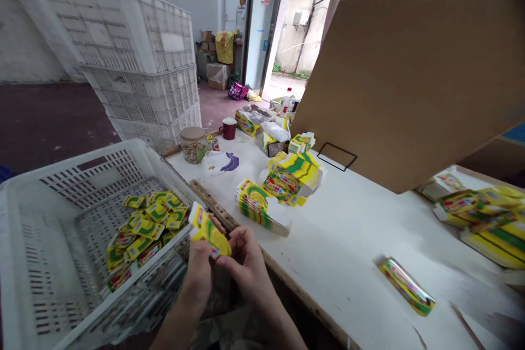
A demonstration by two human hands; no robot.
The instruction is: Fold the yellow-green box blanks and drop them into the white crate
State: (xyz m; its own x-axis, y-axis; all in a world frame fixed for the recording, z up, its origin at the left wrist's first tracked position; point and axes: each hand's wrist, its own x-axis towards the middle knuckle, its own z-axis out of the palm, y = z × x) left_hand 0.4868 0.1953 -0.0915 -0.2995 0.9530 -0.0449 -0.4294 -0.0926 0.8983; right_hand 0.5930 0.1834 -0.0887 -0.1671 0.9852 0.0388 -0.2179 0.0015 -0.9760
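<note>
My left hand (pixel 200 265) is wrapped round a small yellow and green carton (pixel 209 229) near the table's front edge. One end of the carton points up and left, with a pale flap standing out there. My right hand (pixel 248 260) pinches the carton's lower right end between thumb and fingers. Just beyond my hands, a row of flat yellow cartons (pixel 260 205) lies stacked on the white table (pixel 336 240). To the left, a white plastic crate (pixel 88 169) holds a heap of small yellow cartons (pixel 147 224).
Further back on the table lie more flat cartons (pixel 295 172), a red mug (pixel 228 129) and a lidded jar (pixel 193 145). A large cardboard sheet (pixel 406 82) stands at the right. One wrapped yellow pack (pixel 407 286) lies at the front right. Stacked white crates (pixel 143 54) rise behind.
</note>
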